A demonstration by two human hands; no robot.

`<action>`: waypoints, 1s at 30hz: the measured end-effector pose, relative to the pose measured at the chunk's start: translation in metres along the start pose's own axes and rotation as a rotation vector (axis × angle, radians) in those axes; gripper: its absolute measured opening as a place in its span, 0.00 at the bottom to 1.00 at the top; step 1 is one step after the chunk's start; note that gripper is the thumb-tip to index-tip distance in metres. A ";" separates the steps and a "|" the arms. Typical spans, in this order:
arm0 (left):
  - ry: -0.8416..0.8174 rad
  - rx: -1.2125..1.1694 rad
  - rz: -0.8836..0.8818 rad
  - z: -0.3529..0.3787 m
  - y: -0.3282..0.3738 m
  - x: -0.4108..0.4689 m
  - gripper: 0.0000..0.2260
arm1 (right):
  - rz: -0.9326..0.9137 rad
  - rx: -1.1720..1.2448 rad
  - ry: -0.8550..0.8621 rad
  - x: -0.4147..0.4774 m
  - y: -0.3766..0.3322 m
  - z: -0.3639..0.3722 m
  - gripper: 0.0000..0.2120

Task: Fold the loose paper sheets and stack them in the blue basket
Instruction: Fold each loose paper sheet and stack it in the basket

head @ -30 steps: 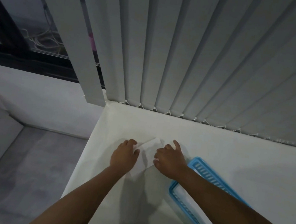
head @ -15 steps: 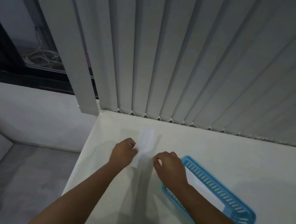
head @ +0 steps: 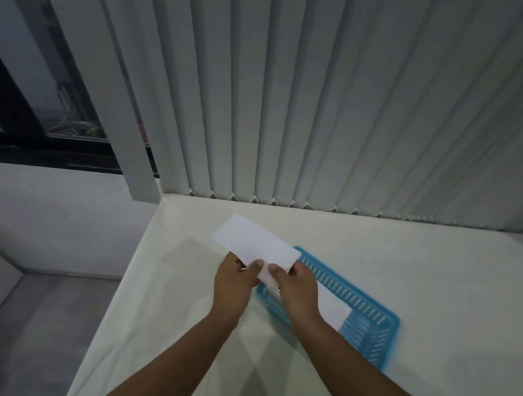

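A folded white paper sheet (head: 255, 244) is held up off the white table (head: 410, 270), over the near-left end of the blue basket (head: 381, 316). My left hand (head: 232, 285) pinches its lower edge with the thumb on top. My right hand (head: 297, 290) grips the same edge just to the right. The basket is a slotted plastic tray lying at an angle on the table, and white folded paper (head: 333, 308) lies inside it, partly hidden by my right wrist.
Vertical grey blinds (head: 332, 107) hang along the table's far edge. The table's left edge (head: 131, 267) drops to a grey floor (head: 20, 325). A dark window frame (head: 6, 104) stands at the far left.
The paper was pressed flat on the table under both hands a second ago. Now it is lifted and held in both hands, shifted right over the basket's end.
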State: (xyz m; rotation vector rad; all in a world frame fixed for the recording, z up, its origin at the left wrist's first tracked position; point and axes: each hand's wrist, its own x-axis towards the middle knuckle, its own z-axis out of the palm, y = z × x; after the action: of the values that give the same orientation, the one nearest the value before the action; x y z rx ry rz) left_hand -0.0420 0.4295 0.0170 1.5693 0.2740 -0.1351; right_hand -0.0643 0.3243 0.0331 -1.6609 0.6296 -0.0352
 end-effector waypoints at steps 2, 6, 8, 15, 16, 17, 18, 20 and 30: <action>0.000 -0.028 0.002 0.008 -0.001 -0.011 0.04 | -0.028 -0.057 0.039 -0.005 0.007 -0.015 0.06; 0.028 -0.072 -0.002 0.017 0.002 -0.021 0.06 | -0.074 -0.141 0.089 -0.015 0.024 -0.047 0.10; 0.038 -0.090 -0.019 0.020 0.001 -0.023 0.08 | -0.074 -0.168 0.131 -0.018 0.033 -0.062 0.11; -0.049 -0.036 -0.091 0.033 -0.007 -0.014 0.07 | 0.097 0.021 0.240 -0.013 0.054 -0.102 0.13; -0.068 -0.034 -0.108 0.035 -0.008 -0.012 0.06 | 0.119 0.054 0.247 -0.010 0.056 -0.105 0.11; -0.088 -0.023 -0.122 0.036 -0.010 -0.008 0.06 | 0.142 0.075 0.254 -0.008 0.056 -0.108 0.09; -0.105 0.001 -0.129 0.038 -0.011 -0.005 0.06 | 0.157 0.085 0.263 -0.006 0.058 -0.109 0.08; -0.122 0.117 -0.109 0.039 -0.016 0.002 0.07 | 0.180 0.102 0.284 -0.003 0.060 -0.111 0.08; -0.269 0.748 0.101 0.024 -0.044 0.052 0.13 | 0.328 0.041 0.344 -0.004 0.093 -0.100 0.13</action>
State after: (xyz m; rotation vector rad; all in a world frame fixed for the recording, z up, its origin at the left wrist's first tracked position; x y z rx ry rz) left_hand -0.0010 0.4098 -0.0392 2.2712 -0.0885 -0.3997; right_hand -0.1394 0.2305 -0.0312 -1.5053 1.1487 -0.0969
